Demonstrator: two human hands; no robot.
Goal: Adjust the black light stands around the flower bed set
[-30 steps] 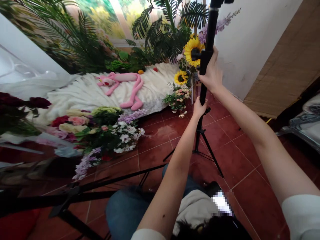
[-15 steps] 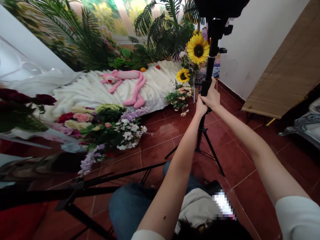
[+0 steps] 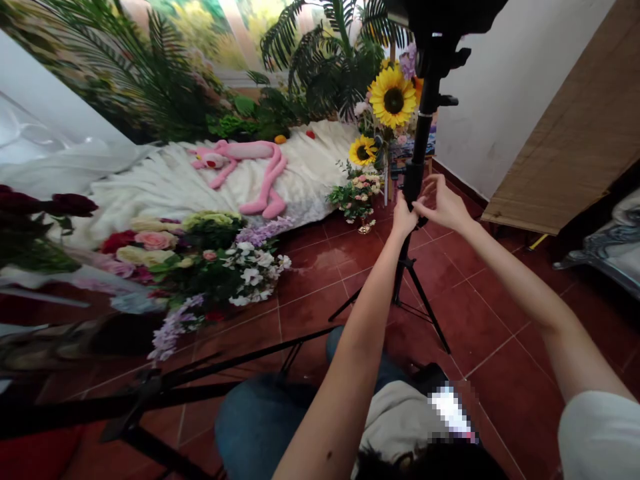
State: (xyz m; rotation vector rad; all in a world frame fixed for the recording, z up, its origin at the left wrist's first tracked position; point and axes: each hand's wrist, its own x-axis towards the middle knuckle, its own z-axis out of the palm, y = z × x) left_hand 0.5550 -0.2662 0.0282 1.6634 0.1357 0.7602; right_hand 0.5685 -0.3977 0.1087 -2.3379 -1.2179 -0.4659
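Note:
A black light stand (image 3: 424, 137) rises upright in front of me, its tripod legs spread on the tiles. My left hand (image 3: 403, 217) is wrapped around its pole just below a thick collar. Close to the right side of that collar is my right hand (image 3: 447, 205), off the pole, its fingers curved and apart. The thumb of this hand reaches towards the pole beside my left hand; whether it touches a part there, I cannot tell. At the top of the stand sits a dark, bulky head (image 3: 450, 15), cut off by the frame edge.
Below my arms a person in jeans (image 3: 265, 420) sits by a lit phone (image 3: 453, 410). Another black stand (image 3: 150, 393) crosses lower left. Artificial flowers (image 3: 210, 257), sunflowers (image 3: 393, 99) and a white-draped bench (image 3: 310, 177) with a pink plush toy (image 3: 265, 175) lie beyond. A brown panel (image 3: 550, 133) leans right.
My right hand has let go of the pole and moved slightly right and down, its fingers spreading. My left hand stays on the pole. The view has shifted slightly.

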